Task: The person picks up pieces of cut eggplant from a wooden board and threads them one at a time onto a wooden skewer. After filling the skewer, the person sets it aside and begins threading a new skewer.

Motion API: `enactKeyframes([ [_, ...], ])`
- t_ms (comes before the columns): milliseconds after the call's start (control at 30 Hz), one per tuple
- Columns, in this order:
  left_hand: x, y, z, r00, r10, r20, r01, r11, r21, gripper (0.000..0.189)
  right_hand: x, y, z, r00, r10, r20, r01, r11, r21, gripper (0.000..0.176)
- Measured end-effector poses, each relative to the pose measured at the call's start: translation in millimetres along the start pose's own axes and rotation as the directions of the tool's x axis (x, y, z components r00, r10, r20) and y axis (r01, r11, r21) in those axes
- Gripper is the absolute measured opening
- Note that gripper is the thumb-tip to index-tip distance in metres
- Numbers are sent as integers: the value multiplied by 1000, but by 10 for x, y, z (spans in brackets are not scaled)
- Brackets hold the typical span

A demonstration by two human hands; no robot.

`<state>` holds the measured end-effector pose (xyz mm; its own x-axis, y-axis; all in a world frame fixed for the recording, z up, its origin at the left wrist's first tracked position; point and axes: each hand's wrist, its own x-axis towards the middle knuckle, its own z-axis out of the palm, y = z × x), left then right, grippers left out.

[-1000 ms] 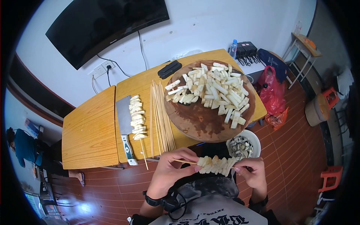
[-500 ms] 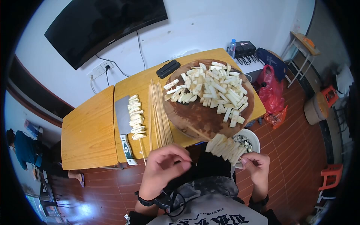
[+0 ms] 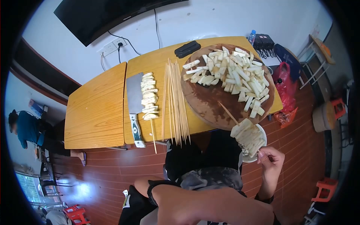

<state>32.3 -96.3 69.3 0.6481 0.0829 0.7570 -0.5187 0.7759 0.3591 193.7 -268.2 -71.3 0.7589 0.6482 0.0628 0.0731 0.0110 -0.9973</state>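
My right hand (image 3: 270, 159) pinches the near end of a skewer of pale vegetable pieces (image 3: 247, 138). The bare stick tip points up and left over a round wooden chopping board (image 3: 210, 107). On that board lies a heap of cut pale vegetable sticks (image 3: 242, 73). My left hand (image 3: 213, 202) is very near the camera, across my chest, with a black strap at its wrist; its fingers are hidden. Under the held skewer, a white bucket (image 3: 263, 137) shows partly.
A finished-looking vegetable skewer (image 3: 149, 98) lies against a cleaver (image 3: 135, 99) on the yellow table (image 3: 95, 108). Bare bamboo sticks (image 3: 175, 101) lie between it and the board. A black case (image 3: 187, 49) is behind. Another person (image 3: 32, 129) is at far left.
My left hand has risen from near the table edge to close before the camera. My right hand keeps hold of the skewer. The view has shifted, so the table appears higher.
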Motion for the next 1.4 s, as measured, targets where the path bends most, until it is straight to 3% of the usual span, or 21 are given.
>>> enactKeyframes([
  [67,-6,-123,-12,996,86,18,-86,996,-9,37,1,-8,9,1000,8,8,-8,1000,-3,9],
  [267,26,46,179,983,-72,-168,43,985,-168,36,10,0,17,1000,-6,14,6,1000,-15,7],
  [467,8,-247,98,982,171,-83,-179,978,-107,36,-4,7,-3,1000,4,4,-4,1000,-5,7],
  [533,37,-235,94,980,178,-84,-186,977,-100,36,-5,-4,-14,1000,7,-2,-7,1000,-9,7],
  [633,46,-101,101,993,78,-93,-84,994,-63,36,-11,-18,0,1000,5,-3,-5,1000,-11,7],
  [733,40,-132,192,984,82,-159,-96,992,-82,35,-10,-12,-10,1000,-1,-9,1,1000,-9,7],
  [967,37,-139,22,995,98,-30,-100,992,-77,37,-12,-24,26,999,-5,-51,4,1000,-18,11],
  [1133,27,-129,243,973,74,-221,-91,994,-67,37,-12,-32,38,999,-1,-35,1,1000,-6,10],
  [1400,77,-45,112,993,41,-114,-45,998,-40,38,-18,-9,-5,1000,5,-8,-5,1000,-13,9],
])
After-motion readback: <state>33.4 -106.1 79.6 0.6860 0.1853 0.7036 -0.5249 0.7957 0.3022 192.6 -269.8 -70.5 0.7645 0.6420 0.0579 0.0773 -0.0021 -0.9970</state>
